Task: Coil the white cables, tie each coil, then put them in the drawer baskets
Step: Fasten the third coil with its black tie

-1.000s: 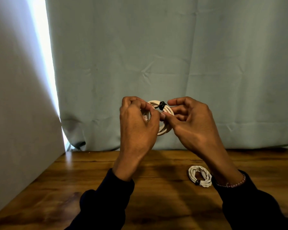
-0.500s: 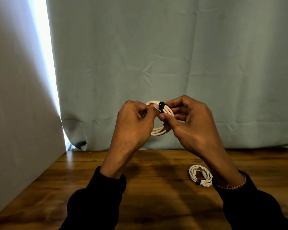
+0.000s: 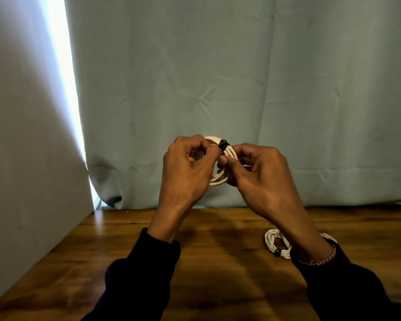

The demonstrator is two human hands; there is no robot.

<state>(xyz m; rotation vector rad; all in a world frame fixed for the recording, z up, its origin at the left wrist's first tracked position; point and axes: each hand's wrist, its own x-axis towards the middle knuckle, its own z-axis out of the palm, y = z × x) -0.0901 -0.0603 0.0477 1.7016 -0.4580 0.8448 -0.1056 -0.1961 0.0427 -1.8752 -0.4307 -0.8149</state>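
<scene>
Left hand (image 3: 185, 172): raised above the table, fingers curled in toward the palm; the left side of a coiled white cable (image 3: 220, 177) is gripped, the fingertips bunched just beside the tie.
Right hand (image 3: 262, 179): fingers curled round the right side of the same coil, the thumb laid across its strands near the tie; a thin beaded bracelet (image 3: 320, 260) is worn at the wrist.
Held coil: kept upright between both hands in front of the curtain, well clear of the tabletop; several white loops are shown above and below the hands.
Black tie (image 3: 223, 144): wrapped round the strands at the top of the coil, between the two hands.
Step in hand: judged to be the tying of this coil, with the tie being tightened or finished off.
Next move: the tie is to be checked as snug, then the coil is to be set down or carried to a drawer basket without the loops being loosened.
Second coil (image 3: 277, 245): laid on the wooden table (image 3: 218, 262) near the right wrist, already bound with a dark tie.
Hidden: the middle of the held coil is covered by the hands; how the tie is fastened cannot be told.
Partly covered: the second coil is overlapped by the right forearm.
Not shown: no drawer or basket is in view.
Backdrop: a pale green curtain (image 3: 241, 77), with a bright gap at the left.
</scene>
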